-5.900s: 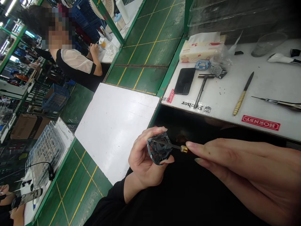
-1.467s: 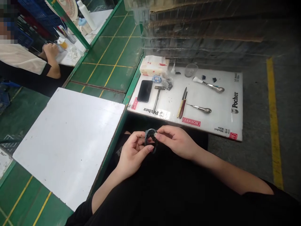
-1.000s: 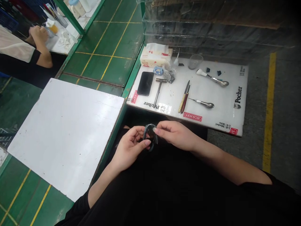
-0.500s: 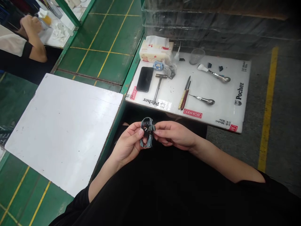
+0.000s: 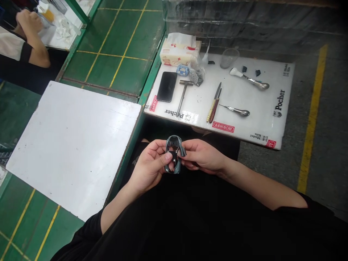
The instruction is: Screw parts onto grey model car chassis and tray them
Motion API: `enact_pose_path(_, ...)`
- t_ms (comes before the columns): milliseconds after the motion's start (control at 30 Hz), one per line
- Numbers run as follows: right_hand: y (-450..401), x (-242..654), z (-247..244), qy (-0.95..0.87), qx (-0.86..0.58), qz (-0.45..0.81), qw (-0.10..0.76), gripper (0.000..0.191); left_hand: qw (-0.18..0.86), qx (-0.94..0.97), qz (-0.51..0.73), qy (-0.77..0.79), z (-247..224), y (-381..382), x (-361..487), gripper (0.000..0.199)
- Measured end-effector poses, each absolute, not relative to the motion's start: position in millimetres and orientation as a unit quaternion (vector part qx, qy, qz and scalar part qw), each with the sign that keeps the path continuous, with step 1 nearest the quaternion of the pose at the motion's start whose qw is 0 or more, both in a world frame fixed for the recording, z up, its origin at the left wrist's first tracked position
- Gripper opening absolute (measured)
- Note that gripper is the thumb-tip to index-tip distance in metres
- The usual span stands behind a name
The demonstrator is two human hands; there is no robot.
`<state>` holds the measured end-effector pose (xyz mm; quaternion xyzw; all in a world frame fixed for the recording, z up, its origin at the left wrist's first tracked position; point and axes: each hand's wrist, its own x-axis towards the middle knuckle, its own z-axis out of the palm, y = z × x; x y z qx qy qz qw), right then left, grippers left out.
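Observation:
Between my hands, over my lap, is a small grey-blue model car body (image 5: 177,167) with openings through it. My left hand (image 5: 150,161) is closed on its left side, the thumb lying over the inside of the shell. At the right side, my right hand (image 5: 199,154) pinches a small dark part, which looks like a car door (image 5: 183,151), against or close beside the body. Whether the part is joined to the shell I cannot tell. The fingertips behind the shell are partly hidden.
Ahead, a white board (image 5: 244,130) bears a phone (image 5: 166,86), a T-shaped hammer (image 5: 183,97), knives (image 5: 214,103), metal-handled tools (image 5: 235,111), a tissue box (image 5: 179,52) and a clear cup (image 5: 229,58). A white panel (image 5: 76,145) lies left. A co-worker's arm (image 5: 35,43) shows at upper left.
The car body has shifted slightly right and turned in my hands, and the dark part at its side now sticks out at a different angle. The view has shifted a little.

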<state>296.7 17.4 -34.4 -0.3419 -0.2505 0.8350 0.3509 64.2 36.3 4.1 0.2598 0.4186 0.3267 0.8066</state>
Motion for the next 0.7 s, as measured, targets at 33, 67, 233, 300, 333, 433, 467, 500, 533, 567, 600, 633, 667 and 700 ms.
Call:
enact_pose_path(33,17,297,-34,-0.256,-0.345,0.830,0.357,0.056,0.802,0.267,0.331,0.420,5,35,65,0.051)
enact_pose_path(67,17,296,-33,-0.261,-0.347,0.825,0.362,0.056,0.797,0.274,0.334,0.422,6,35,65,0.050)
enact_pose_path(233,16,298,-30,-0.288,-0.357,0.813,0.359,0.057,0.784,0.305,0.344,0.418,9,32,65,0.046)
enact_pose_path(300,14,299,-29,-0.292,-0.363,0.812,0.353,0.057,0.788,0.310,0.338,0.412,10,30,65,0.043)
enact_pose_path(333,13,300,-28,-0.295,-0.366,0.811,0.349,0.057,0.790,0.309,0.335,0.409,10,30,66,0.042)
enact_pose_path(433,10,303,-25,-0.305,-0.379,0.806,0.337,0.057,0.793,0.305,0.334,0.409,12,26,67,0.043)
enact_pose_path(467,9,303,-23,-0.307,-0.384,0.804,0.334,0.057,0.792,0.304,0.336,0.410,12,25,68,0.044)
enact_pose_path(500,9,304,-22,-0.309,-0.389,0.803,0.331,0.056,0.791,0.304,0.337,0.410,12,24,68,0.043)
enact_pose_path(533,8,304,-21,-0.309,-0.392,0.802,0.329,0.057,0.790,0.305,0.339,0.409,12,22,68,0.042)
enact_pose_path(567,8,304,-21,-0.308,-0.394,0.801,0.328,0.057,0.790,0.305,0.341,0.409,12,21,69,0.041)
enact_pose_path(600,7,304,-20,-0.307,-0.395,0.802,0.327,0.057,0.789,0.306,0.342,0.409,12,20,69,0.040)
enact_pose_path(633,7,304,-20,-0.306,-0.392,0.804,0.325,0.057,0.788,0.307,0.340,0.411,11,20,68,0.039)
enact_pose_path(667,7,304,-21,-0.305,-0.388,0.807,0.324,0.057,0.788,0.307,0.337,0.414,11,20,68,0.039)
enact_pose_path(700,6,303,-22,-0.303,-0.382,0.811,0.323,0.057,0.789,0.304,0.333,0.417,10,20,67,0.040)
